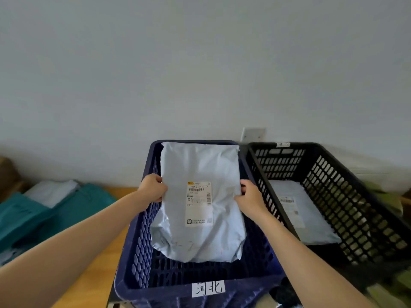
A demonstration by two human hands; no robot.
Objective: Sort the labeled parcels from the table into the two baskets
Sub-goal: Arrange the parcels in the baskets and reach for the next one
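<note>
One grey parcel [200,218] hangs over the blue basket [138,241], and we hold it by its two long edges. Our left hand [153,188] pinches the left edge with fingers curled round it, and our right hand [250,200] pinches the right edge the same way. Its near end is down inside the basket, though we cannot tell whether it touches the floor; its far end is up by the back rim.

To do this step well, we judge, we should lower the far end evenly with both hands and let go only once the bag lies flat, so it does not slump or fold over its shipping label [198,203]. The long axis runs away from us toward the wall, tilted, far end high. The label faces up at us and reads upright.

A handwritten paper tag [208,289] sits on the basket's near wall. Just beside it on the right, the black basket [355,207] holds a second grey parcel [307,218], lying flat. Well to the left, teal parcels [66,207] wait on the wooden table [95,274].
</note>
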